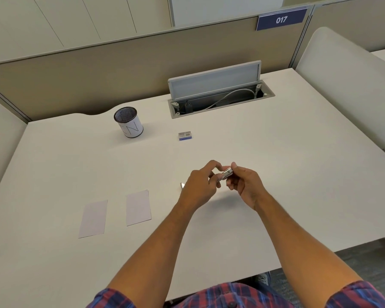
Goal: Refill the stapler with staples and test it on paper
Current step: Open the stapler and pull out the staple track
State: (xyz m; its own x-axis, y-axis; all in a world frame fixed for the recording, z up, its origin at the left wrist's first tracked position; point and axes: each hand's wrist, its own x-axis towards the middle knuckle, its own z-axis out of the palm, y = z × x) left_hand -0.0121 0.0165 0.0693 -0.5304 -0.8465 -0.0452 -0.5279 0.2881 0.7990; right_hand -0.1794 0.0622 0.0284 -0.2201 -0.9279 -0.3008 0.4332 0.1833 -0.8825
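Observation:
A small silver stapler (pixel 226 174) is held above the middle of the white desk (pixel 276 174) between both hands. My right hand (pixel 245 185) grips its right end with thumb and curled fingers. My left hand (pixel 201 186) pinches its left end with thumb and fingertips, hiding most of it. A small silver piece (pixel 181 186) lies on the desk just left of my left hand, partly hidden. A small blue and grey staple box (pixel 185 135) lies farther back. Two white paper slips (pixel 93 218) (pixel 138 207) lie side by side to the left.
A mesh pen cup (pixel 129 122) with a white label stands at the back left. An open cable hatch (pixel 218 94) with its lid raised sits at the back centre. Beige partitions edge the desk on three sides.

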